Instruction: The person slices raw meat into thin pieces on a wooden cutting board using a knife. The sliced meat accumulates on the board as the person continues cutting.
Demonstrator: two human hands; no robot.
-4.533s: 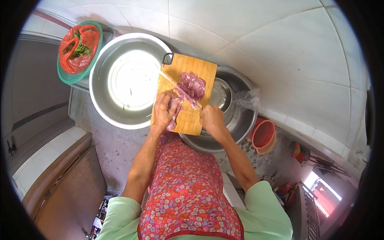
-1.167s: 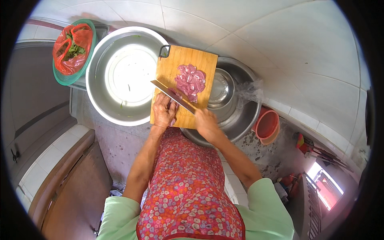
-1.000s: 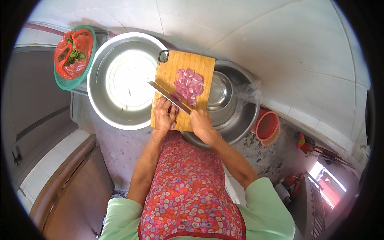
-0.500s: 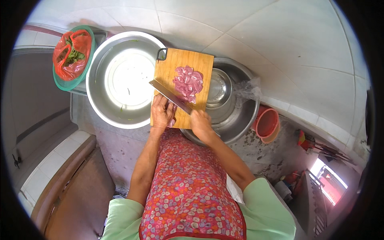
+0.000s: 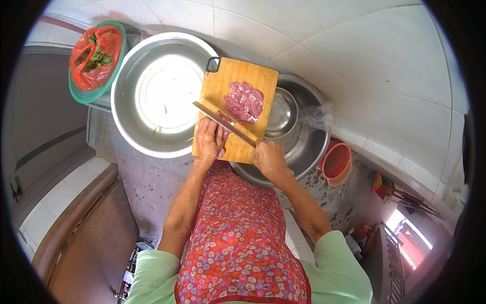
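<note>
A wooden cutting board (image 5: 253,75) with a black corner handle bridges two metal basins. On it lies a pile of thin raw meat slices (image 5: 244,102). My right hand (image 5: 270,158) is closed round the handle of a kitchen knife (image 5: 223,123), whose blade slants across the board to the upper left, between the pile and my left hand. With curled fingers, my left hand (image 5: 208,139) presses a piece of raw meat (image 5: 221,147) onto the near part of the board; the hand covers much of this piece. A slice (image 5: 226,117) shows just beyond the blade.
A large basin of water (image 5: 121,111) stands left of the board. The right basin (image 5: 319,147) contains a metal bowl (image 5: 283,114) and a clear plastic bag (image 5: 317,117). A green basket (image 5: 121,55) holds a red bag of leafy greens (image 5: 93,68). Red buckets (image 5: 336,161) stand at right.
The knife has tilted so that its blade now appears narrower. A meat slice has come into sight beyond it. My left hand stays on the meat; the whole view has shifted slightly.
</note>
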